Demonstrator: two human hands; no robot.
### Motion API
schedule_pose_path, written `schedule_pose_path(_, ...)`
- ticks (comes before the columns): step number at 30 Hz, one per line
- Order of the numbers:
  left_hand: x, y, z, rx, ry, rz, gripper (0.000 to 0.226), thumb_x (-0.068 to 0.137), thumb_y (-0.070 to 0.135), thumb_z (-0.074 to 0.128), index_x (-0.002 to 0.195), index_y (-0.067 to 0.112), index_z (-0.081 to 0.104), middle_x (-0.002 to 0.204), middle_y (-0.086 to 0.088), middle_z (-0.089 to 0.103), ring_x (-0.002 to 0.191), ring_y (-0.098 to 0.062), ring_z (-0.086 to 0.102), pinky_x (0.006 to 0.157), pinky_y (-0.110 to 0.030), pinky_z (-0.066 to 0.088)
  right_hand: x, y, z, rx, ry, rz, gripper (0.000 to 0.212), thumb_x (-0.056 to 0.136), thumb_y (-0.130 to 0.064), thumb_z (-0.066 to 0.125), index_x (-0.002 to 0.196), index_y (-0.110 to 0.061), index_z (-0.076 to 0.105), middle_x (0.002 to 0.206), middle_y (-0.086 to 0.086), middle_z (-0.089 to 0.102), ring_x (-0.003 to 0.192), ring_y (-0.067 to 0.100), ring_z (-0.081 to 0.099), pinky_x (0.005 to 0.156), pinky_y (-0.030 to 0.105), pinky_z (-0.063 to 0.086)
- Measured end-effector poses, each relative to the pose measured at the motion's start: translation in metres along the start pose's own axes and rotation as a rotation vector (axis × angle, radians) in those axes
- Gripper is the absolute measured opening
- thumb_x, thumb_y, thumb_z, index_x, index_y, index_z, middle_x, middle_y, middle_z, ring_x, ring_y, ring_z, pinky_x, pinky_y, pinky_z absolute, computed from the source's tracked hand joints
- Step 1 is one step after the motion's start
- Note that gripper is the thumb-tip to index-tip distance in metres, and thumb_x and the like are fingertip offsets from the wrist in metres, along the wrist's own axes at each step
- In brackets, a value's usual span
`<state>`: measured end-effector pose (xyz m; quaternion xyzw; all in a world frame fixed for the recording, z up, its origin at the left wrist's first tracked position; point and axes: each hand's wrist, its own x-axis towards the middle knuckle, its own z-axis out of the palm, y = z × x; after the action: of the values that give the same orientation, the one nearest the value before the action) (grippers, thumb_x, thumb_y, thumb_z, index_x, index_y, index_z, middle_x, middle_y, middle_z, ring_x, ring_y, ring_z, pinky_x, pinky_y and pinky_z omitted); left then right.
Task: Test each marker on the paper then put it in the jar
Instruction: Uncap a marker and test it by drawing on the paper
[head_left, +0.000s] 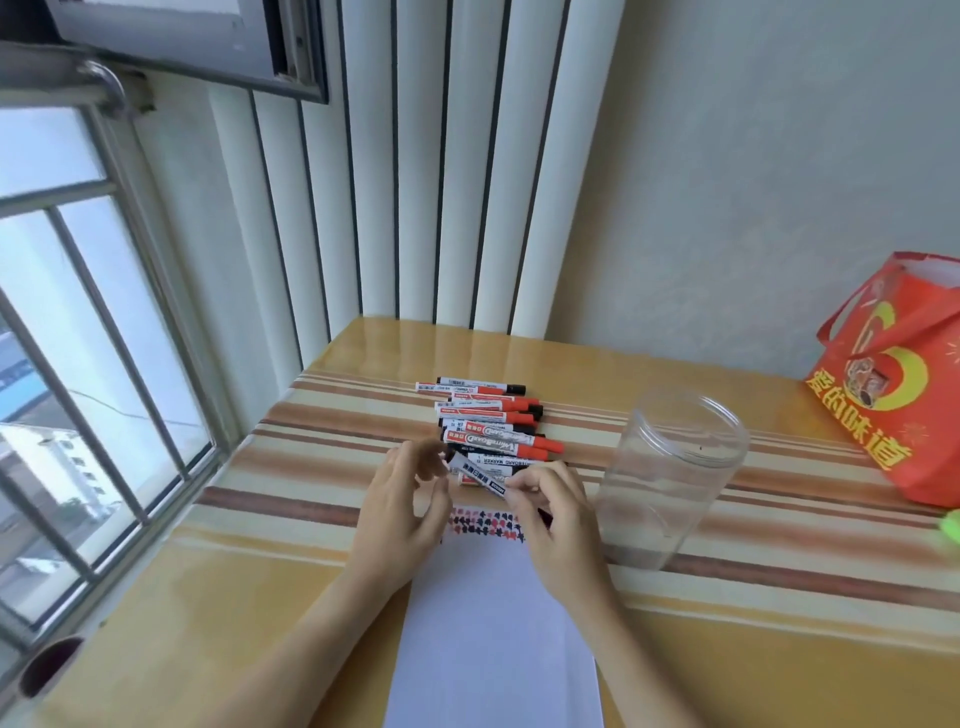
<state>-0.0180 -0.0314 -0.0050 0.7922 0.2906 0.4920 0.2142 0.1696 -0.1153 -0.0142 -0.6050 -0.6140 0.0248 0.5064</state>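
Note:
Several red and black whiteboard markers (485, 421) lie in a pile on the striped table, just beyond a white sheet of paper (493, 639). The paper's far edge carries a row of red and black test marks (485, 522). My right hand (556, 519) grips one white-bodied marker (478, 475) by its near end, held tilted above the paper's far edge. My left hand (402, 512) pinches the marker's far end, where the cap sits. A clear plastic jar (670, 478) stands upright and looks empty, right of my right hand.
A red gift bag (893, 379) stands at the table's right edge, with a green object (953, 525) beside it. A barred window (78, 364) runs along the left. White vertical slats (415, 182) back the table. A dark round thing (49, 665) sits at the lower left.

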Motion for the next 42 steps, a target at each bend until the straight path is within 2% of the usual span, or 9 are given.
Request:
schedule_pose_path(5,-0.004,0.008,0.004,-0.164,-0.041,-0.073,0.027,0.099,0.016,0.064,0.124,0.017,0.055,0.099,0.01,0.065,0.087,-0.017,0.064,0.075,-0.021,0.048,0.002,-0.007,0.006,0.191,-0.042,0.163,0.006,0.102,-0.018,0.062,0.101,-0.017,0.068,0.1,-0.013,0.061,0.091,0.011,0.062,0.079,0.015,0.045)
schedule_pose_path(8,-0.005,0.006,0.008,-0.22,-0.204,-0.076,0.01,0.102,0.028,0.061,0.107,0.02,0.063,0.094,0.008,0.066,0.084,-0.018,0.065,0.072,-0.032,0.053,0.003,-0.015,0.009,0.301,-0.069,0.205,0.008,0.101,-0.023,0.06,0.101,-0.019,0.067,0.097,-0.011,0.062,0.09,0.014,0.063,0.079,0.021,0.048)
schedule_pose_path(15,0.0,0.012,0.009,-0.281,-0.173,-0.051,0.009,0.102,0.03,0.063,0.096,0.024,0.068,0.092,0.004,0.066,0.082,-0.022,0.064,0.067,-0.04,0.053,-0.007,-0.017,0.01,0.315,-0.138,0.158,0.008,0.097,-0.021,0.069,0.101,-0.021,0.063,0.092,0.0,0.071,0.081,0.021,0.07,0.069,0.041,0.056)
schedule_pose_path(21,-0.002,-0.008,0.003,-0.04,-0.355,0.025,0.024,0.107,0.043,0.046,0.118,0.029,0.062,0.106,0.016,0.057,0.099,-0.011,0.058,0.085,-0.032,0.048,0.0,-0.022,0.001,0.702,0.011,0.38,0.019,0.092,-0.017,0.064,0.103,-0.003,0.057,0.071,0.007,0.07,0.062,0.023,0.062,0.059,0.036,0.051)
schedule_pose_path(24,-0.002,-0.021,0.001,0.067,-0.415,0.093,0.03,0.109,0.044,0.038,0.114,0.025,0.061,0.097,0.015,0.055,0.089,-0.01,0.051,0.078,-0.037,0.047,0.0,-0.016,-0.002,0.742,0.013,0.408,0.024,0.09,-0.015,0.065,0.11,-0.005,0.054,0.082,0.009,0.071,0.069,0.025,0.066,0.065,0.037,0.053)
schedule_pose_path(28,0.004,-0.034,-0.008,0.318,-0.347,0.132,0.029,0.106,0.036,0.037,0.114,0.024,0.062,0.096,0.013,0.054,0.086,-0.012,0.045,0.073,-0.034,0.043,-0.005,-0.014,-0.003,0.393,0.144,0.256,0.05,0.086,-0.017,0.074,0.13,-0.021,0.05,0.113,0.001,0.063,0.105,0.019,0.066,0.089,0.028,0.054)
schedule_pose_path(33,0.003,-0.029,-0.013,0.361,-0.364,0.158,0.026,0.103,0.029,0.041,0.115,0.023,0.063,0.096,0.012,0.05,0.088,-0.015,0.045,0.075,-0.031,0.039,-0.006,-0.014,-0.005,-0.347,0.02,-0.181,0.022,0.096,-0.034,0.068,0.114,-0.021,0.07,0.111,-0.008,0.065,0.106,0.018,0.062,0.099,0.04,0.046)
schedule_pose_path(38,0.001,-0.023,-0.01,0.337,-0.37,0.181,0.021,0.101,0.024,0.044,0.11,0.019,0.063,0.097,0.008,0.051,0.086,-0.019,0.045,0.073,-0.035,0.04,-0.007,-0.01,0.003,-0.623,-0.072,-0.201,0.016,0.097,-0.033,0.061,0.098,-0.021,0.07,0.094,-0.005,0.065,0.09,0.024,0.064,0.085,0.042,0.049)
schedule_pose_path(42,-0.003,-0.017,-0.002,0.303,-0.404,0.173,0.019,0.1,0.021,0.044,0.108,0.016,0.061,0.098,0.004,0.055,0.087,-0.022,0.047,0.074,-0.041,0.044,-0.012,-0.008,0.005,-0.673,-0.161,-0.239,0.009,0.096,-0.019,0.06,0.104,-0.018,0.064,0.093,-0.002,0.059,0.088,0.025,0.059,0.074,0.039,0.047)
